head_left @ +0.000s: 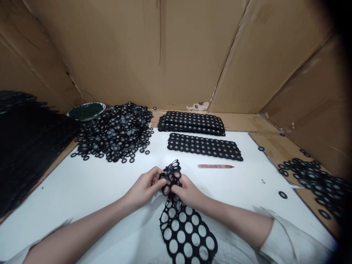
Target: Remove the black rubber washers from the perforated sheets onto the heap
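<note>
A floppy black perforated sheet (184, 232) with rows of round holes hangs from both hands toward the front edge, its upper end bunched and folded between them. My left hand (150, 183) pinches the bunched end from the left, thumb and fingers closed on it. From the other side my right hand (188, 189) grips the same sheet, thumb on top. Folds hide some fingertips. Beyond the hands, a flat black sheet (205, 146) with pale round spots lies on the white tabletop (115, 194), and a red pencil-like tool (216, 166) rests in front of it.
A stack of spotted black sheets (192, 123) lies at the back. Left of it are a heap of small black rings (118, 132), a white-rimmed dish (103, 106) and a tall dark stack (30, 146). More rings (316, 179) lie right. Cardboard walls (192, 55) enclose the table.
</note>
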`<state>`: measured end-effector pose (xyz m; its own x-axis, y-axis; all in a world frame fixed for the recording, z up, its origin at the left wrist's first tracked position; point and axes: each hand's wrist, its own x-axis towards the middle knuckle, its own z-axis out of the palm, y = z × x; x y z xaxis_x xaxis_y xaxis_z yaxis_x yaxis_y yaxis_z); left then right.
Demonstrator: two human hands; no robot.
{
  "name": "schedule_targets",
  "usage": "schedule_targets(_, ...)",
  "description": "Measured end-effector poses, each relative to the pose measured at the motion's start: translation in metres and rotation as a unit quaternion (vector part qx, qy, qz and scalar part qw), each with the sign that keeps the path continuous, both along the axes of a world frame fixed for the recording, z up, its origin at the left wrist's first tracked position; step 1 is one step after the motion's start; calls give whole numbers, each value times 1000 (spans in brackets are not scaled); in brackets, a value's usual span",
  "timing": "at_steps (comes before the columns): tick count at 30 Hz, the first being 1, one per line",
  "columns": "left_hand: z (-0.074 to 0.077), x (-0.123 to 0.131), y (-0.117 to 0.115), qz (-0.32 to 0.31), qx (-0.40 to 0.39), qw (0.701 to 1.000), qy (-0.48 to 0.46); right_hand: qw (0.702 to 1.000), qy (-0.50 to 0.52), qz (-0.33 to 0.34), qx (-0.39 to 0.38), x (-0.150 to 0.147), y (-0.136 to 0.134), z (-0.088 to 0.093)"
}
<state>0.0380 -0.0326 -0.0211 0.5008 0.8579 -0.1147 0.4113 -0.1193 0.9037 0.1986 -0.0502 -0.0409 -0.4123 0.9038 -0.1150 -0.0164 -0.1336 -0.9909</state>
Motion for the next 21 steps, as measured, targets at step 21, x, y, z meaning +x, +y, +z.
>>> schedule_targets(21,0,0,-5,-9,109,991,79,996,-41,-80,15,-5,-6,-5)
